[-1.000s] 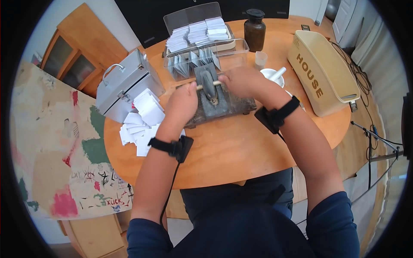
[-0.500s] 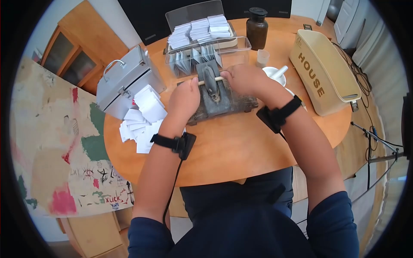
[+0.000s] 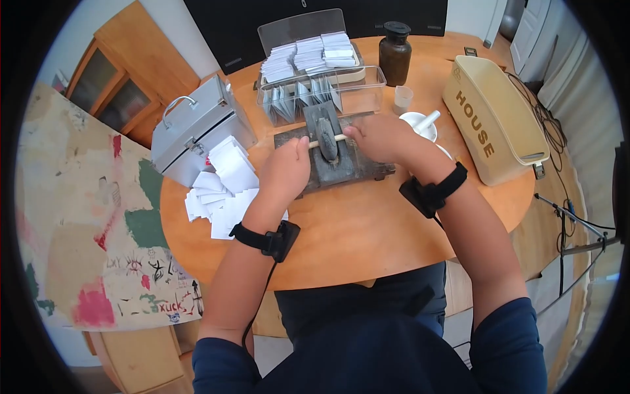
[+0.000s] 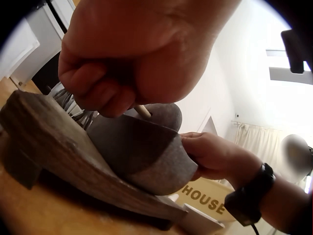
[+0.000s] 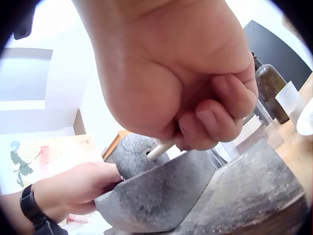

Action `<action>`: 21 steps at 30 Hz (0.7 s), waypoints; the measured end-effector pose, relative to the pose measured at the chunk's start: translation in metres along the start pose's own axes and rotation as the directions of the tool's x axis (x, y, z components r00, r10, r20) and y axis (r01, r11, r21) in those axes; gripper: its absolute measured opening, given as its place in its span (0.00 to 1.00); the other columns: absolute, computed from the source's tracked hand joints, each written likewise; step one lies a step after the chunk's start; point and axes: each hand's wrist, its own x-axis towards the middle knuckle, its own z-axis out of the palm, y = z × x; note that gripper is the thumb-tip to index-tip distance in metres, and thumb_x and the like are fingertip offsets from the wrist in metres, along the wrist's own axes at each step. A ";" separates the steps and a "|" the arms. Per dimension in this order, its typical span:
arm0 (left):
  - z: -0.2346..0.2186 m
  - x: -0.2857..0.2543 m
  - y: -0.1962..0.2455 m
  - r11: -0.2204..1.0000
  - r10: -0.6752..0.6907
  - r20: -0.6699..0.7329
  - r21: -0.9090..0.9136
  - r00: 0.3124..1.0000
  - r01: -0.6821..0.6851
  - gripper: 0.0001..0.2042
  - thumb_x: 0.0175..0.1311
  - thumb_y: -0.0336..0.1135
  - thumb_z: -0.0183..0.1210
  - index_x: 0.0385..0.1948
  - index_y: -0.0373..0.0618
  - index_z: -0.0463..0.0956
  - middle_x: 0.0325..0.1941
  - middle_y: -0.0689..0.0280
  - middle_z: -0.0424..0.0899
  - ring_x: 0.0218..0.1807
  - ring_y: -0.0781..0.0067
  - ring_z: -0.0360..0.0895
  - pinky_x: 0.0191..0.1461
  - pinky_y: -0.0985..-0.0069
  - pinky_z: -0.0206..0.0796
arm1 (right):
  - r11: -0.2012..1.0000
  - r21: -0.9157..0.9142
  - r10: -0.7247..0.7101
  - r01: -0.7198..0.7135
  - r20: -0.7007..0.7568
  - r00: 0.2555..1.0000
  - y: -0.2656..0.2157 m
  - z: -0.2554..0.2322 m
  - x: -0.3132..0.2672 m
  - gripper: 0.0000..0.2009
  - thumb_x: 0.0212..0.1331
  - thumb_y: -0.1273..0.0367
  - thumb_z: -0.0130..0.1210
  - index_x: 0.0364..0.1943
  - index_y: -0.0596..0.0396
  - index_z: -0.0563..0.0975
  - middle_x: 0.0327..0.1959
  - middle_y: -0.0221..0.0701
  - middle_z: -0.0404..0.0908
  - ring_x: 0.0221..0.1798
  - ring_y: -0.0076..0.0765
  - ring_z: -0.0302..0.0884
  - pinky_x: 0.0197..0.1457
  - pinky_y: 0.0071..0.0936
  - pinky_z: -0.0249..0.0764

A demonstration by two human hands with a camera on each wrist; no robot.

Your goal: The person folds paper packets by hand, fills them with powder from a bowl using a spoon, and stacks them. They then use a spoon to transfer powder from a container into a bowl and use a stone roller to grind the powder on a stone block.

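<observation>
A grey stone grinding wheel (image 3: 326, 138) stands upright in a boat-shaped stone trough (image 3: 336, 173), on a dark, worn base (image 4: 63, 142). A pale wooden rod (image 5: 161, 148) passes through the wheel's centre. My left hand (image 3: 289, 169) grips the rod's left end, its fingers curled in the left wrist view. On the other side, my right hand (image 3: 380, 136) has its fingers wrapped round the right end. Both hands are above the trough, one on either side of the wheel. The hands hide the rod's ends, and the trough's wall hides the wheel's lower part.
White paper packets (image 3: 220, 190) lie left, beside a silver metal case (image 3: 197, 134). Behind the trough stand clear bins of packets (image 3: 308, 59). A brown bottle (image 3: 395, 56), plastic cup (image 3: 403, 98), white mortar with pestle (image 3: 420, 125) and cream HOUSE bin (image 3: 489, 121) are right.
The wheel has rolled slightly towards my body along the trough, and both hands have moved with it, still gripping the rod. The head view has also shifted a little.
</observation>
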 end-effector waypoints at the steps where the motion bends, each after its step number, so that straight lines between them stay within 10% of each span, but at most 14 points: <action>1: 0.004 0.004 -0.004 0.999 0.045 -0.055 0.013 0.997 -0.045 0.24 0.75 0.47 0.36 0.34 0.37 0.77 0.37 0.45 0.81 0.43 0.39 0.77 0.48 0.52 0.68 | 0.999 0.004 0.036 -0.036 0.016 0.999 -0.003 0.001 -0.006 0.24 0.73 0.55 0.37 0.37 0.58 0.81 0.38 0.48 0.82 0.44 0.59 0.78 0.50 0.49 0.72; 21: 0.005 0.016 -0.006 1.000 0.016 -0.024 0.004 1.000 -0.016 0.24 0.75 0.47 0.37 0.35 0.37 0.77 0.38 0.45 0.81 0.44 0.39 0.77 0.49 0.52 0.68 | 0.995 0.072 0.068 -0.071 0.048 0.997 -0.003 0.001 -0.001 0.22 0.72 0.55 0.39 0.41 0.54 0.82 0.44 0.45 0.83 0.49 0.56 0.80 0.52 0.49 0.73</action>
